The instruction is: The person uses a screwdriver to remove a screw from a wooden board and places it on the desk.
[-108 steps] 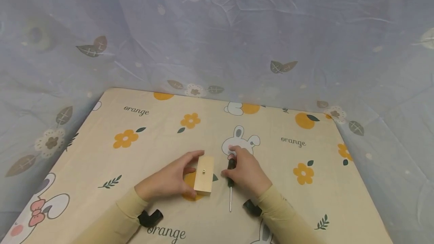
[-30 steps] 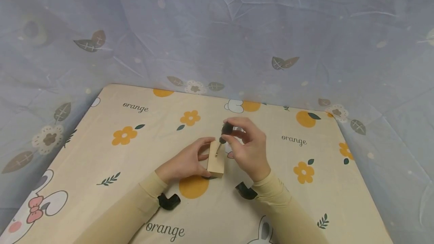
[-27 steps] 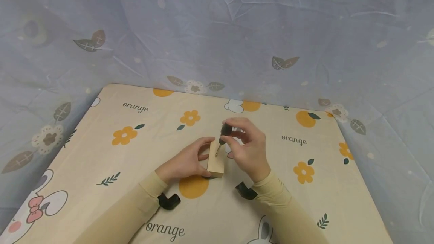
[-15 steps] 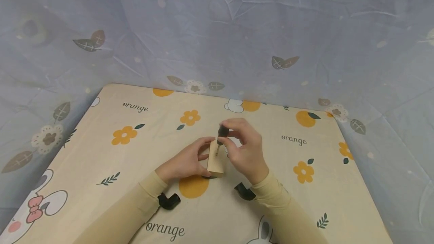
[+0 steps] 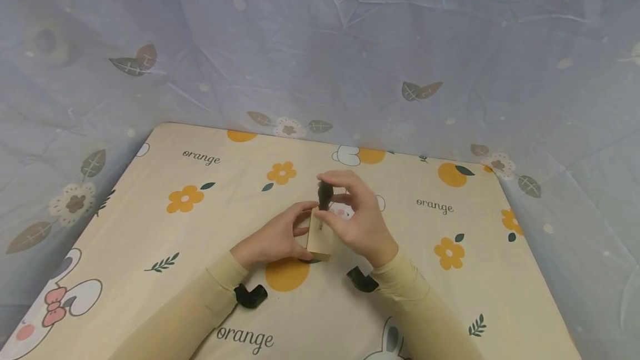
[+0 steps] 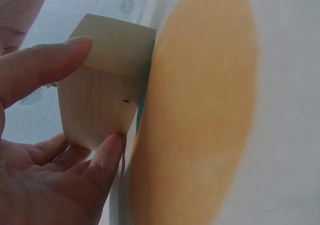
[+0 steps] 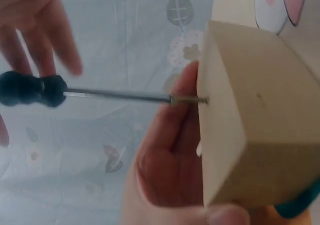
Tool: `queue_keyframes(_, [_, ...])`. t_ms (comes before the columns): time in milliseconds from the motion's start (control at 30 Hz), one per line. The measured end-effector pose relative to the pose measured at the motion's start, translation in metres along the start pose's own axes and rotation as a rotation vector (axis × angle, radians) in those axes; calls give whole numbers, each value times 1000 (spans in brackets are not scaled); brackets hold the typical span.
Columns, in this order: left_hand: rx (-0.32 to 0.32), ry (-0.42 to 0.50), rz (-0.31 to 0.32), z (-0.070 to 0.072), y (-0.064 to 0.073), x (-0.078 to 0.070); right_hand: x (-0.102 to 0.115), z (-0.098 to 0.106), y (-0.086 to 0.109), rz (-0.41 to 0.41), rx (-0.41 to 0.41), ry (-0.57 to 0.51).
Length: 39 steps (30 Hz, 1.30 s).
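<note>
In the head view my left hand (image 5: 277,238) grips a pale wooden block (image 5: 320,244) by its ends, thumb at the near end. The left wrist view shows the block (image 6: 100,102) low against the cloth, with a small dark slot in its side. My right hand (image 5: 360,221) pinches the dark handle of a screwdriver (image 5: 325,196) above the block. Seen from the right wrist, the screwdriver's shaft (image 7: 120,95) meets the head of a brass-coloured screw (image 7: 190,100). That screw stands out of the block's upper face, in line with the shaft, most of its thread showing.
A cream cloth (image 5: 240,204) printed with flowers, oranges and rabbits covers the table. Behind it hangs a grey-blue curtain (image 5: 320,43). Black pieces (image 5: 251,296) are at both wrists.
The screwdriver was lifted from the cloth and brought onto the screw; the block shifted away and right. Over the last second its handle swung left, from tilted to nearly upright.
</note>
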<state>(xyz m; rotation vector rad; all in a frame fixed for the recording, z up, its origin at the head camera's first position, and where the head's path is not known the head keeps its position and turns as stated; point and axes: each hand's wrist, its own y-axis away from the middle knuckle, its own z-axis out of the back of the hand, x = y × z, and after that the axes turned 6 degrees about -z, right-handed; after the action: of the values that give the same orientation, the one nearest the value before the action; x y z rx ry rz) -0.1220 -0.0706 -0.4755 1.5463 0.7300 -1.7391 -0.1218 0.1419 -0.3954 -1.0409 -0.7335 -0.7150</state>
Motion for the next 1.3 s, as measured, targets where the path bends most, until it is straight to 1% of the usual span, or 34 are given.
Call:
queue_keyframes(100, [0,-9,-6,1,0,1,1,-5,2,-14,-55,67])
queue_keyframes(267, [9,-23,-61,1,-1,3,3,-16,2,35,-223,163])
queue_keyframes(367, [7,-31,-81,2,-1,3,5,-23,0,59,-288,198])
queue_keyframes(600, [14,-20,-31,1,-2,3,7,-30,-2,106,-367,286])
queue_keyframes(700, [16,-26,-31,1,-2,4,7,-29,-2,125,-378,301])
queue_keyframes(833, [14,-28,-35,0,-2,3,6,-26,-2,134,-364,280])
queue_keyframes(967, [15,-22,-38,0,-1,3,7,-23,-2,132,-332,228])
queue_keyframes(1167, [18,6,-43,0,-1,2,9,-22,-2,126,-261,117])
queue_keyframes(1300, [15,10,-37,0,0,3,9,-22,-2,113,-227,86])
